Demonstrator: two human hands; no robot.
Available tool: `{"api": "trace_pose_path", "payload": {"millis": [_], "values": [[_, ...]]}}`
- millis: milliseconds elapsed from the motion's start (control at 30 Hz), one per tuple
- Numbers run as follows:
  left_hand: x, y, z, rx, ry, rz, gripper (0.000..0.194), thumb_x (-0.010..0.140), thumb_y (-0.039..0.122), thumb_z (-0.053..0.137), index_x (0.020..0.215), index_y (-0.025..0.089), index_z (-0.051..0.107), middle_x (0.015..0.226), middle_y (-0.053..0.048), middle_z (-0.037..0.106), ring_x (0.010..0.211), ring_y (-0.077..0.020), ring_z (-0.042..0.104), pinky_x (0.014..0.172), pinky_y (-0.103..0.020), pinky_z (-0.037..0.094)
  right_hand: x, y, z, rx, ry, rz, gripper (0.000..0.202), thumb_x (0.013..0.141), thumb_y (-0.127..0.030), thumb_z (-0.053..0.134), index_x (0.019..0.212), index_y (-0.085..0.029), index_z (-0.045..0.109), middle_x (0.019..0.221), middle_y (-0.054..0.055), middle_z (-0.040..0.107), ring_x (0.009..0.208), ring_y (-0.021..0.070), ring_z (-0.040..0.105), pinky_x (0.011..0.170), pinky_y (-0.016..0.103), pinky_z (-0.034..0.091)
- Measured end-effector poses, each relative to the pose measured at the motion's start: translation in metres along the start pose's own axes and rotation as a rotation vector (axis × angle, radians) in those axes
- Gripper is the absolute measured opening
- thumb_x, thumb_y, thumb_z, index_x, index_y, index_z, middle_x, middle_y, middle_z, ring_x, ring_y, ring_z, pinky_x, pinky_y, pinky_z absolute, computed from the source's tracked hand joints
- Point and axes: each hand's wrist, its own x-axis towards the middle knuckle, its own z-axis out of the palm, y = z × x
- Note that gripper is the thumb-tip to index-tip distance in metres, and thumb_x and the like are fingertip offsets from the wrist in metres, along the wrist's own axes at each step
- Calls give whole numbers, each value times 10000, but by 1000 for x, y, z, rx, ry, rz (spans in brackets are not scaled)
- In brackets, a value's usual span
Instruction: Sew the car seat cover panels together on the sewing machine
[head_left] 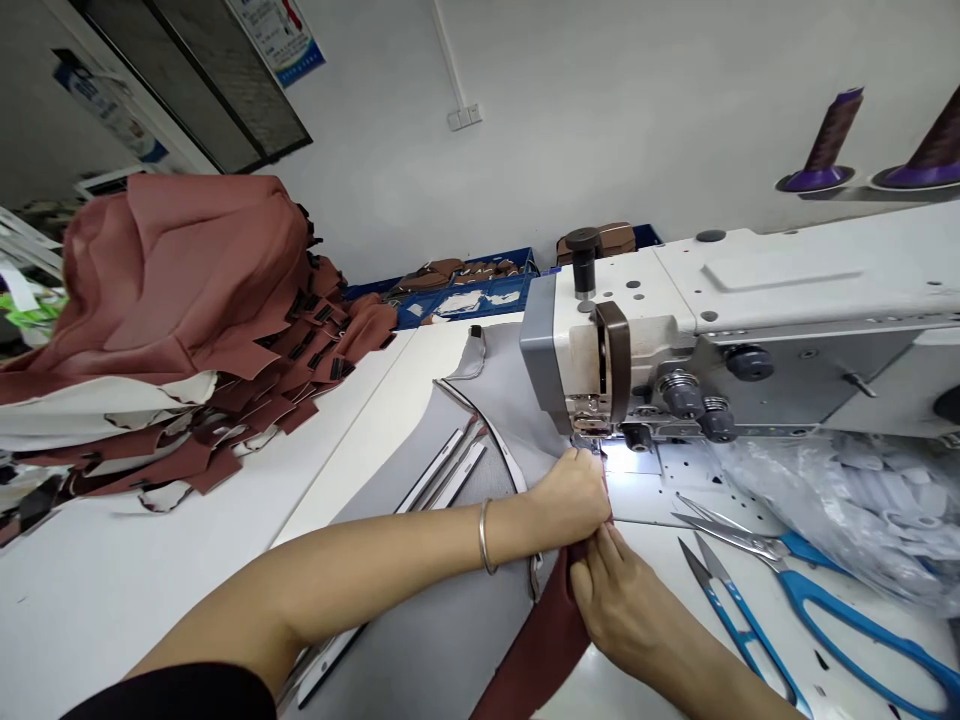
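Note:
At the needle area of a white sewing machine [570, 340], my left hand [574, 495] is closed on the edge of a cover piece, grey-backed [442, 640] with a maroon face [540, 640]. Just below it, my right hand [619, 590] pinches the maroon strip of the same piece, thumb and fingers pressed together. Both hands nearly touch. White plastic strips [461, 475] run along seams on the grey side, left of my hands. My left hand hides most of the stitching spot, which a lamp lights.
Blue-handled scissors [847, 610] and thread snips [739, 610] lie right of my hands, near a clear bag of white parts [877, 510]. Maroon covers [187, 270] are piled at left. Blue crates [465, 295] stand behind. Thread cones [832, 135] rise at right.

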Motion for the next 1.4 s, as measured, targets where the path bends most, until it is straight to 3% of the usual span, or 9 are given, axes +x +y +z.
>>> {"api": "trace_pose_path", "payload": {"millis": [400,533,633,733,833,967,1133,1233,1400], "values": [[8,-8,2,-33,-45,17,178,788,119,521,616,117,565,671,-120,526,750,-246,479,600,-346,306,4,4,4,-31,-2,16,135,629,-17,485,727,-80,553,769,214,615,902,405,591,852,550,426],[13,-5,1,-96,-55,-71,140,777,118,522,651,106,582,704,-129,538,764,-250,481,615,-357,322,5,10,6,-50,-6,28,121,652,-33,494,735,-76,571,790,225,625,841,382,610,852,539,431],[13,1,-4,-124,-57,-203,134,800,145,497,734,92,601,756,-134,547,796,-250,485,664,-382,347,4,12,7,-63,9,-9,244,672,-48,481,886,-28,595,849,225,634,844,374,613,843,543,439],[-1,10,-18,-110,-62,-345,231,834,230,464,929,72,603,924,-156,562,909,-270,477,784,-435,355,1,11,9,-65,13,-16,335,680,-59,475,987,22,582,944,265,626,913,391,602,850,545,440],[-30,15,-35,3,-93,-308,351,830,282,453,1082,63,562,1098,-197,524,1083,-323,398,893,-498,311,-2,7,11,-75,7,9,296,676,-64,484,932,40,592,994,316,604,984,415,578,877,529,436],[-51,4,-60,-17,-287,-286,455,755,270,530,1173,91,513,1023,-183,551,973,-308,461,747,-411,405,-4,6,11,-85,-18,12,228,679,-76,505,857,25,605,1034,335,583,1041,446,538,881,529,437],[-18,-18,-90,-255,-698,-183,381,704,154,545,1071,61,581,942,-171,628,824,-239,573,682,-305,449,-5,7,6,-70,8,-12,229,701,-96,533,876,32,605,1046,349,571,1027,448,546,882,517,441],[-5,-13,-89,-526,-863,-265,283,680,141,534,936,61,623,842,-142,656,698,-211,603,549,-261,452,-7,3,2,-44,42,-40,296,705,-106,540,958,37,594,1008,327,595,1000,443,563,876,524,440],[-19,5,-60,-772,-596,-337,418,668,169,548,1079,96,529,990,-130,647,834,-226,616,586,-252,455,-7,-6,-2,8,69,-23,343,702,-116,521,996,48,589,976,320,605,979,435,574,870,552,430]]}}
